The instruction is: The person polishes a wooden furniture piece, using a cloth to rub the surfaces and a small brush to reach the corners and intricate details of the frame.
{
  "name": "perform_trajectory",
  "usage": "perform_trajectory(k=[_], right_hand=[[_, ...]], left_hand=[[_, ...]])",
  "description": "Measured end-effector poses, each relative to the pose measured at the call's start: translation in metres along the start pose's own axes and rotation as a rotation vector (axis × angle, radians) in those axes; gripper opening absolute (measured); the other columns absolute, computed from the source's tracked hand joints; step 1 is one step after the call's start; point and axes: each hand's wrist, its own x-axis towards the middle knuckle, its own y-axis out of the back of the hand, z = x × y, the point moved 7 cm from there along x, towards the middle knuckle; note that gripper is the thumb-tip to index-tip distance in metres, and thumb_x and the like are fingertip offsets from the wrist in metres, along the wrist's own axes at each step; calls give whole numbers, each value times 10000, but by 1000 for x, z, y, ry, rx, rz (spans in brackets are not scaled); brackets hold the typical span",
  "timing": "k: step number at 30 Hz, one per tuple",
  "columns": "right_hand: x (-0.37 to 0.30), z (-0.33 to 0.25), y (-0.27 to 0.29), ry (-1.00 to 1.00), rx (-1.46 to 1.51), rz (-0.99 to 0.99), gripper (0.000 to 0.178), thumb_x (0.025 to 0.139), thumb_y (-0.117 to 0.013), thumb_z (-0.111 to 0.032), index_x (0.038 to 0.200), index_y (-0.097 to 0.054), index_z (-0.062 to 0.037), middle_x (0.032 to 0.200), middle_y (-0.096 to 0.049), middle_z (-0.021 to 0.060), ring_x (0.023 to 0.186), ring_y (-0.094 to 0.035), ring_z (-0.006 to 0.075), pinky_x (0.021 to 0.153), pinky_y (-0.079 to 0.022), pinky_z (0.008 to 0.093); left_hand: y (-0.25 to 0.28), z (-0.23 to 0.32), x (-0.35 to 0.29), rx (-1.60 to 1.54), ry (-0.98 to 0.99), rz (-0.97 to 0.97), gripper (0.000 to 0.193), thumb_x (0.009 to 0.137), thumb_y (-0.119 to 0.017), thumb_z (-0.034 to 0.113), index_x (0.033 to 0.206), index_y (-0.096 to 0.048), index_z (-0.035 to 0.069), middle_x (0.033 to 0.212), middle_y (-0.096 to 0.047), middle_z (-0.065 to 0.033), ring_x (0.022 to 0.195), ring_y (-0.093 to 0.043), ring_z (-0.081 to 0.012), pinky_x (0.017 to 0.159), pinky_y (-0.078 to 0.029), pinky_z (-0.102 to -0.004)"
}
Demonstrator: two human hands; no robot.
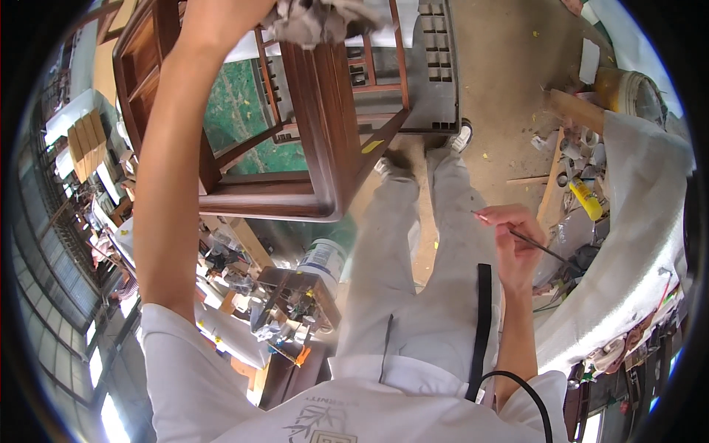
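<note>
At the top edge, my left hand [240, 9] is partly cut off by the frame and grips a crumpled grey rag [317, 22] against the upper part of a dark reddish-brown wooden furniture frame [314, 111]. The frame has open sides, slim bars and a small yellow mark on one rail. Lower right, beside my leg, my right hand [517, 240] pinches a thin brush-like tool [543, 248] with a dark handle; its fine tip points left, away from the wood.
A grey plastic pallet [436, 74] lies beyond the furniture. White tub [323, 258] and a cluttered wooden box [295, 295] stand at left below it. On the right are a yellow bottle [586, 199], loose scraps, a bucket [628, 92] and white draped sheeting [628, 244].
</note>
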Motion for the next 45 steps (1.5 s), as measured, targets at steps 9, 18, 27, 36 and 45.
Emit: perform_trajectory(k=[9, 18, 27, 36, 45], right_hand=[[-50, 34, -20, -124, -134, 217, 110, 972, -530, -23, 982, -615, 47, 944, -670, 104, 894, -692, 203, 846, -536, 310], [-62, 42, -108, 79, 245, 283, 189, 990, -491, -77, 1081, -575, 65, 991, -655, 174, 952, -697, 306, 915, -559, 420], [-42, 23, -147, 355, 500, 163, 116, 941, -550, 26, 1034, -604, 69, 995, -699, 186, 990, -698, 303, 919, -553, 415], [-27, 24, -151, 422, 541, 154, 166, 909, -481, 106, 985, -619, 57, 1009, -708, 167, 1033, -684, 239, 931, -540, 351], [-20, 21, -153, 373, 554, 125, 145, 915, -505, 104, 958, -633, 52, 971, -713, 162, 1041, -683, 239, 929, -538, 339]], left_hand=[[19, 158, -183, -194, -296, -470, 332, 779, -739, 156, 1103, -663, 148, 1015, -656, -19, 941, -635, -194, 745, -456, -345], [87, 52, -264, -494, 310, -166, 432, 785, -686, -5, 1200, -565, -1, 1125, -599, -131, 1020, -584, -209, 909, -456, -312], [46, 15, -259, -570, 530, -78, 290, 920, -648, 132, 1166, -571, -1, 978, -665, -136, 885, -615, -188, 848, -480, -296], [45, 19, -264, -486, 446, -30, 296, 932, -606, 79, 1199, -540, -30, 1018, -625, -138, 927, -595, -206, 876, -458, -302], [49, 26, -260, -422, 355, -17, 296, 923, -561, 21, 1205, -520, -60, 1012, -580, -146, 908, -566, -221, 855, -446, -310]])
